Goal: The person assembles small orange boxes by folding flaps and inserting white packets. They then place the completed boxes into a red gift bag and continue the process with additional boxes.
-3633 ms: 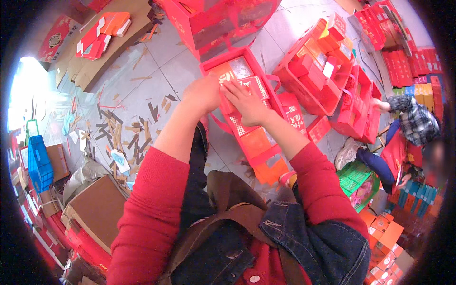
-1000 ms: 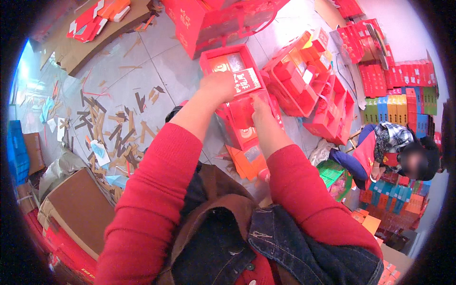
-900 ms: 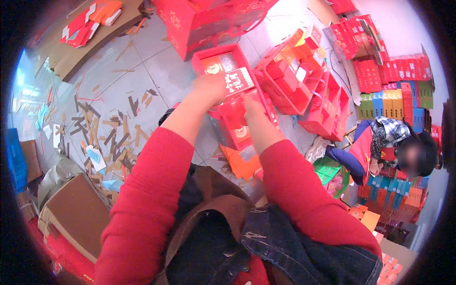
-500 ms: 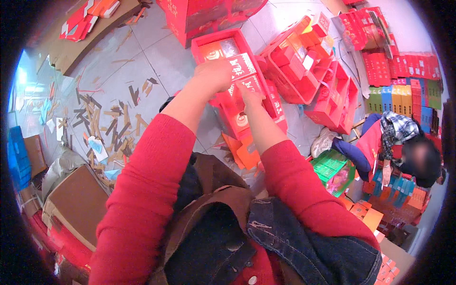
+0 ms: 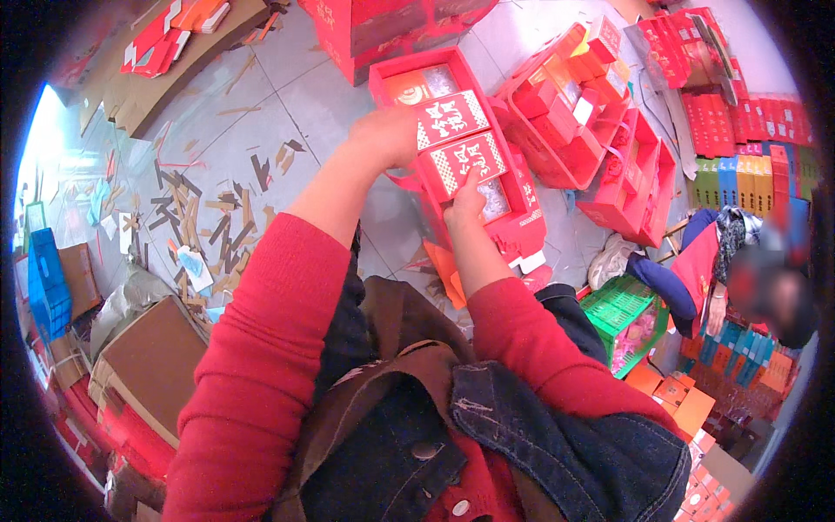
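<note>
Two red-and-white patterned small boxes, a far one and a near one, lie side by side across the long red gift box in front of me. My left hand is closed at the left edge of the far small box, its fingertips hidden. My right hand grips the near small box at its near edge, one digit lying on the printed top and the other fingers curled and partly hidden. In the gift box, an orange item with a clear window shows beyond the small boxes, and a clear-windowed compartment shows nearer me.
Red carry boxes with small packages stand at right, with a large red box beyond. Cardboard strips litter the floor at left. A seated person works at far right by a green crate. A brown carton stands lower left.
My right hand has drawn back to the near edge of the near small box, uncovering more of its top. The view has shifted a little, so the surroundings appear farther right.
</note>
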